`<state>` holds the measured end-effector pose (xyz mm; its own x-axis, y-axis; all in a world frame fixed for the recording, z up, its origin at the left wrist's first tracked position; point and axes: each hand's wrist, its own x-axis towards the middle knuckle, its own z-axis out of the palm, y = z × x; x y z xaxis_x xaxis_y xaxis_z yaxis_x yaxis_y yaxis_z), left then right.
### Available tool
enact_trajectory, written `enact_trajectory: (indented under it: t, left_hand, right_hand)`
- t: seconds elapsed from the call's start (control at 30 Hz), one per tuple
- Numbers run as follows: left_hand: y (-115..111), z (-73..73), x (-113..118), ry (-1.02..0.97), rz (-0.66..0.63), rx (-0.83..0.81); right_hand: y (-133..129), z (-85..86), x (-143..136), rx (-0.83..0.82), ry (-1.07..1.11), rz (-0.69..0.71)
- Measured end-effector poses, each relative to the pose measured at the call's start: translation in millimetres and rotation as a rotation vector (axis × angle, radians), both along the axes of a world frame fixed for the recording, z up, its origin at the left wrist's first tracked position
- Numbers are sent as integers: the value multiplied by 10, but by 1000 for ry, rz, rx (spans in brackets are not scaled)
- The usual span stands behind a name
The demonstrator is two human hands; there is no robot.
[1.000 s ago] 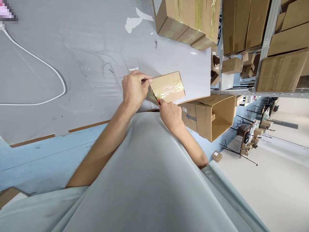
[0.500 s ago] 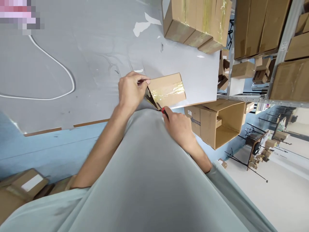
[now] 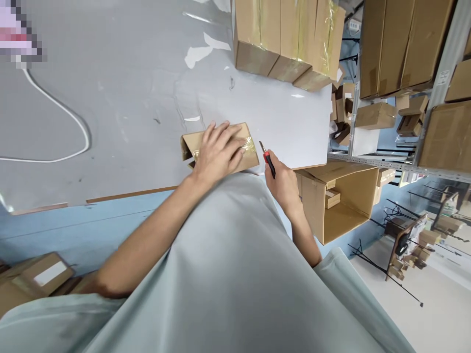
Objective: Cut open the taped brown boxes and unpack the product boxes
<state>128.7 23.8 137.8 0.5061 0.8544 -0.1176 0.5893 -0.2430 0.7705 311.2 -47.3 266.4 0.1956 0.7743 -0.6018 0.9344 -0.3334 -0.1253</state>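
Grey tabletop (image 3: 140, 113) spreads beyond and leftward of both hands, with a row of taped cartons (image 3: 275, 37) farther out past the grip and a large open carton (image 3: 346, 211) right of the right hand, beside the table edge. Fingers extended, the left hand (image 3: 220, 149) lies across the top of a small cardboard box (image 3: 251, 154), pressing rather than wrapping round it; the box rests at the near edge of the table. Closed around a utility knife (image 3: 270, 164), the right hand (image 3: 282, 182) sits just right of the box, blade apart from it. The box looks light and fairly stiff, though its gaping end, left of the palm, would probably buckle if squeezed. Clear tape under the fingers may feel slick, so the long side walls nearer the right end seem the surer hold
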Motion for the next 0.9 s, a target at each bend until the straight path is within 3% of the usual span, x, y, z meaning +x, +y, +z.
enact_trajectory:
  t: [0.33, 0.63, 0.9]
  left_hand:
    - [-35, -112, -24, -87, 52, 7]
    - [-32, -140, -58, -174, 14, -6]
    - [4, -75, -27, -242, -1, -61]
  right_hand:
    - [257, -222, -166, -104, -55, 96]
    - [281, -149, -488, -136, -184, 30]
    - [411, -36, -479, -133, -218, 64]
